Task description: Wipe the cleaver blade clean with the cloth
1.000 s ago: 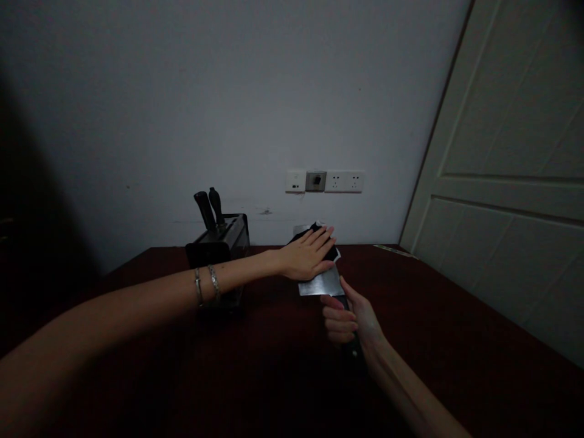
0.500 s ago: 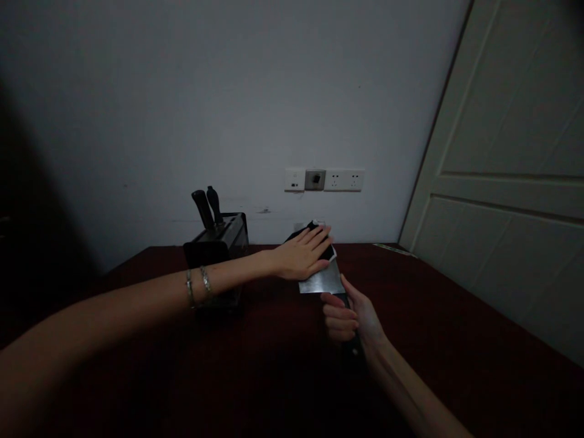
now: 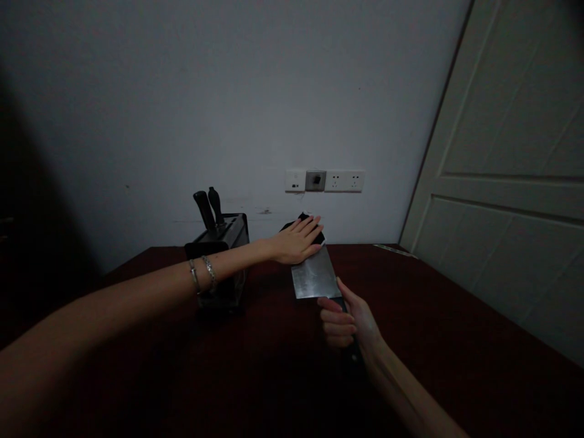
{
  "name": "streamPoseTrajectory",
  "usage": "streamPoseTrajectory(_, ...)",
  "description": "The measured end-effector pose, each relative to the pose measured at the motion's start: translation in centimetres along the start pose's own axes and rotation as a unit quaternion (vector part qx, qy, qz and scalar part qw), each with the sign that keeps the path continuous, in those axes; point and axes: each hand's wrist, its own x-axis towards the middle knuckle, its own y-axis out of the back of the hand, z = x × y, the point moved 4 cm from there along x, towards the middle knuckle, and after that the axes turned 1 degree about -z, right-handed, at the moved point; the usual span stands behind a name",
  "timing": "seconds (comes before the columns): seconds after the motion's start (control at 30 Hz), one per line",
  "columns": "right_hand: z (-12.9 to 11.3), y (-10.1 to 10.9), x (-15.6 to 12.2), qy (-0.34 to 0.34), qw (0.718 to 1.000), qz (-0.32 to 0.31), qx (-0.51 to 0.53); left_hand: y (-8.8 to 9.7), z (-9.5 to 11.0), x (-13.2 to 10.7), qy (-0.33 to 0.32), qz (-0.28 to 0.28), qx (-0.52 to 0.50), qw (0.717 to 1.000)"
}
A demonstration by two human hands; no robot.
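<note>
Right hand grasping black handle of broad silver metal cleaver, centre, blade pointing far; left hand flat on black white-edged cloth over far blade; boxy black knife block left; dark-red worktop stretches right to pale panelled door
</note>
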Motion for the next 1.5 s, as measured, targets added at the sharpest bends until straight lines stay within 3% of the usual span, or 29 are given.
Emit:
streamPoseTrajectory(0.13, -0.4, 0.0, -0.3, 0.017, 1.0, 0.015, -0.016, 0.4, 4.9, -1.9, -0.088, 0.03, 0.014, 0.996)
streamPoseTrajectory(0.2, -0.4, 0.0, -0.3, 0.021, 0.999, 0.019, -0.021, 0.6, 6.2, -2.4, -0.118, 0.036, 0.018, 0.992)
streamPoseTrajectory(0.27, -0.2, -0.1, -0.2, 0.016, 1.0, 0.02, -0.018, 0.7, 5.6, -2.0, -0.109, 0.034, 0.017, 0.993)
streamPoseTrajectory(0.47, 0.7, 0.2, 0.3, -0.008, 1.0, 0.014, -0.003, -0.2, 0.3, 0.3, -0.006, 0.008, 0.002, 1.0)
streamPoseTrajectory(0.57, 0.6, 0.4, 0.2, -0.003, 1.0, 0.017, 0.001, -0.5, 1.3, -0.3, -0.008, 0.014, 0.001, 1.0)
streamPoseTrajectory(0.7, 0.4, 0.5, 0.1, 0.005, 1.0, 0.016, -0.011, 0.0, 5.0, -2.1, -0.08, 0.037, 0.014, 0.996)
streamPoseTrajectory(0.77, 0.4, 0.6, 0.1, 0.004, 1.0, 0.024, -0.018, 0.2, 5.4, -2.4, -0.099, 0.036, 0.016, 0.994)
streamPoseTrajectory(0.97, 0.9, 0.6, 0.4, -0.01, 1.0, 0.029, -0.006, -0.6, 0.3, -0.4, -0.008, 0.003, -0.002, 1.0)
streamPoseTrajectory(1.03, 0.8, 0.6, 0.4, -0.006, 0.999, 0.037, -0.005, -0.7, 0.0, -0.1, -0.001, 0.006, -0.006, 1.0)
streamPoseTrajectory(1.3, -0.4, 0.9, 0.0, 0.034, 0.997, 0.065, -0.033, 0.3, 6.7, -2.2, -0.117, 0.026, -0.003, 0.993)
streamPoseTrajectory(1.5, -0.6, 1.2, -0.2, 0.036, 0.998, 0.048, -0.029, 0.7, 7.2, -3.0, -0.148, -0.019, -0.095, 0.984)
